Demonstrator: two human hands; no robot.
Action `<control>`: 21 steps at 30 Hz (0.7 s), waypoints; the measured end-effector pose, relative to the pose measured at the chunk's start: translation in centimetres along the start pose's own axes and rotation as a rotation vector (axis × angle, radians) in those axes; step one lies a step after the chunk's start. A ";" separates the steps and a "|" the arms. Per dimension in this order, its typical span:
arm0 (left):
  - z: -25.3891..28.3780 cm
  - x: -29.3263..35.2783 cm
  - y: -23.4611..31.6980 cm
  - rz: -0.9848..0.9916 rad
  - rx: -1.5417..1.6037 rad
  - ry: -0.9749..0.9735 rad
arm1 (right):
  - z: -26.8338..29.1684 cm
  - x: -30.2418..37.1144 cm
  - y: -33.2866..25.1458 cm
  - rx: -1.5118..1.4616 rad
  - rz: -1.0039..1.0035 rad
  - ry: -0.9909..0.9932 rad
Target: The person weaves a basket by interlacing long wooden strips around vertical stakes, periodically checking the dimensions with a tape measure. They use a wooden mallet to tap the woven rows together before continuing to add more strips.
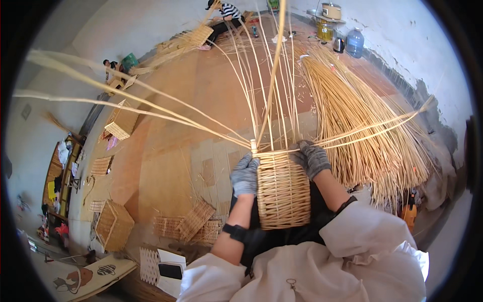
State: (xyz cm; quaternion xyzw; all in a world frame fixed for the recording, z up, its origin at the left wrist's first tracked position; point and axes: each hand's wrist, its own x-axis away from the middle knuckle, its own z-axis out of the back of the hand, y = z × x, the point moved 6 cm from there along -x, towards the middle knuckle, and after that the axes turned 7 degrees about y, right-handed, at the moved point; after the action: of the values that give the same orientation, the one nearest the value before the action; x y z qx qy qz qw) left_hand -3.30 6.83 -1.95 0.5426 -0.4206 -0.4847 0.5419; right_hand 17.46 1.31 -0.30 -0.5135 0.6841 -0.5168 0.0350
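Observation:
A partly woven wicker basket (284, 196) rests upright against my lap, its tight weave facing me. Long pale wicker rods (264, 95) rise from its top edge and fan away to the far side. More rods (176, 117) stretch out from its upper left corner. My left hand (245, 175), in a grey glove, grips the upper left edge, thumb on the weave. At the upper right corner my gloved right hand (310, 158) is closed on the rim and the rods there. Two or three rods (372, 130) run from that hand to the right.
A large bundle of loose rods (357, 126) lies at my right. Woven panels (196, 221) and box-shaped baskets (114, 225) sit on the floor to my left. Two people (229, 15) work at the far side. A water jug (355, 43) stands by the right wall.

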 end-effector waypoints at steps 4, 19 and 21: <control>-1.1 -2.4 3.0 0.137 -0.128 -0.340 | 1.9 -2.0 0.2 -0.167 0.071 -0.216; -3.9 -3.3 -0.8 0.203 -0.075 -0.075 | -14.0 -4.5 -5.6 1.310 1.151 -0.227; -3.8 -3.8 -1.6 0.267 -0.052 -0.022 | -8.9 -2.8 -6.1 0.735 0.968 -0.280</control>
State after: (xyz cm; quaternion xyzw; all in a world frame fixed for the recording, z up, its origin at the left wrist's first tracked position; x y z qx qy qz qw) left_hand -0.36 11.39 -3.49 0.4622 -0.4823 -0.4250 0.6108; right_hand 17.71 9.69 6.98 -0.1624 0.6056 -0.5718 0.5291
